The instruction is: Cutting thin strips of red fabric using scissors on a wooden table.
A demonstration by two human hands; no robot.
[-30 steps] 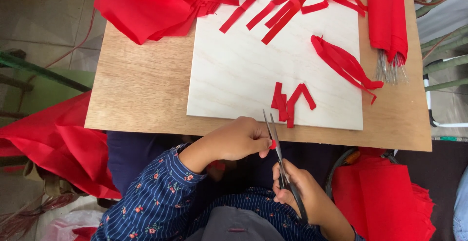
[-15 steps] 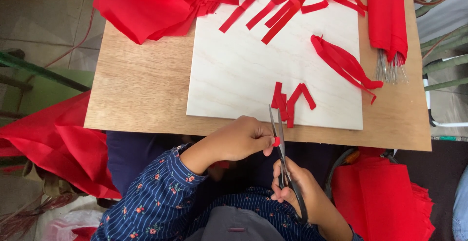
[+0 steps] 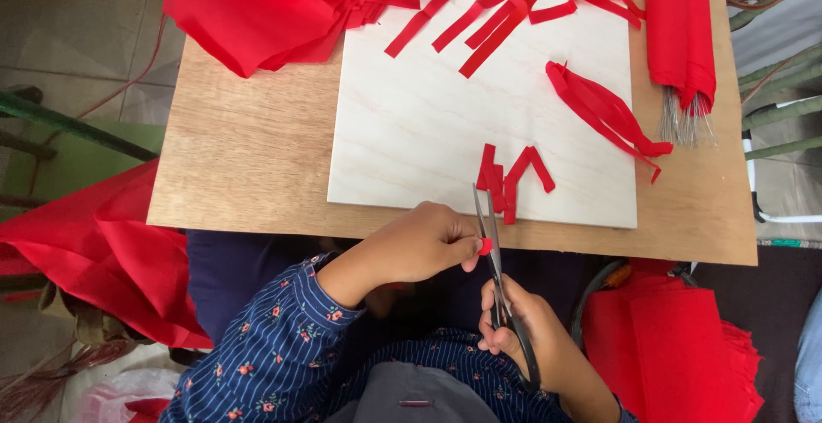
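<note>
Red paper scrap is being pinched between the fingertips of the left hand, just below the near edge of the white board. Right hand is gripping the scissors by the handles, the blades nearly closed and pointing at the cut red strips.

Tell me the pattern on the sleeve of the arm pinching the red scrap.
Dark blue with thin pale stripes and small red flowers on the left sleeve, clearest in the head view.

Navy pinstriped sleeve, red flowers
</note>
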